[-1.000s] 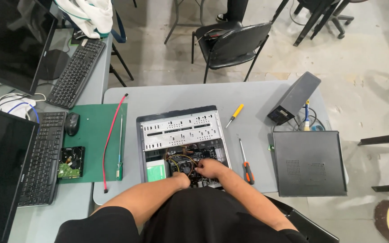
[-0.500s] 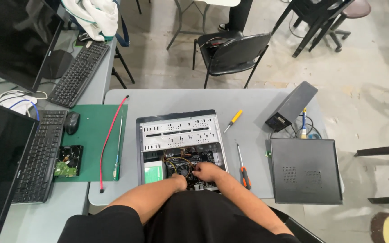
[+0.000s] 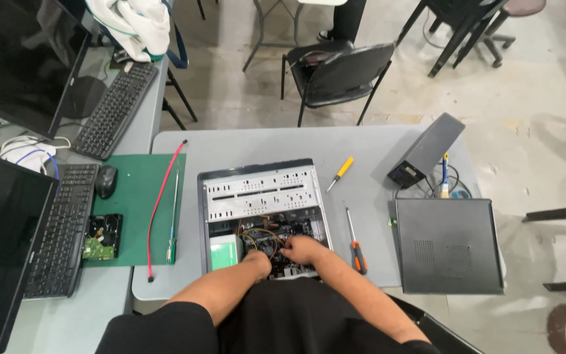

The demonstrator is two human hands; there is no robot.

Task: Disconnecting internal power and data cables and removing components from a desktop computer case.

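Both hands are being worked inside an open computer case (image 3: 263,190) on the grey tabletop (image 3: 368,144).

The left hand (image 3: 259,261) and right hand (image 3: 302,249) are being kept among the wiring (image 3: 260,235) at the case's near end; their grip cannot be told. An orange-handled screwdriver (image 3: 355,244) is being left just right of the right hand, a yellow-handled screwdriver (image 3: 340,172) farther beyond it.
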